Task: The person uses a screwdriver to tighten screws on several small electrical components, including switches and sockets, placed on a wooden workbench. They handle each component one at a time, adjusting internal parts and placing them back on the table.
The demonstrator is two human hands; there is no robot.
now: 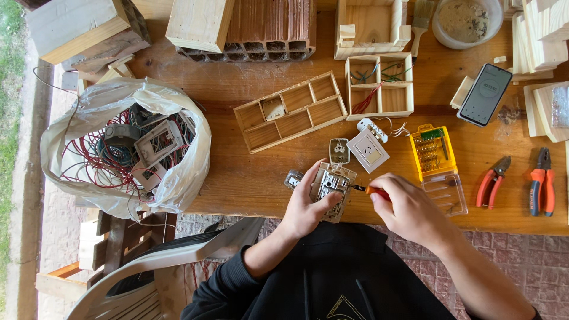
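Observation:
My left hand (pixel 303 207) grips a pale electrical socket module (pixel 331 188), back side up, over the near edge of the wooden table (pixel 237 178). My right hand (pixel 408 208) holds a small screwdriver with an orange handle (pixel 368 189), its tip touching the module's right side. Just beyond lie a white socket faceplate (pixel 368 150), a small grey socket insert (pixel 339 150) and a white connector (pixel 371 129).
A yellow screwdriver-bit case (pixel 433 151) lies open with its clear lid (pixel 446 194). Two orange-handled pliers (pixel 492 181) (pixel 542 181) lie at the right, a phone (pixel 485 94) behind. Two wooden divider trays (pixel 290 111) (pixel 380 86) stand mid-table. A plastic bag (pixel 127 145) of wires sits left.

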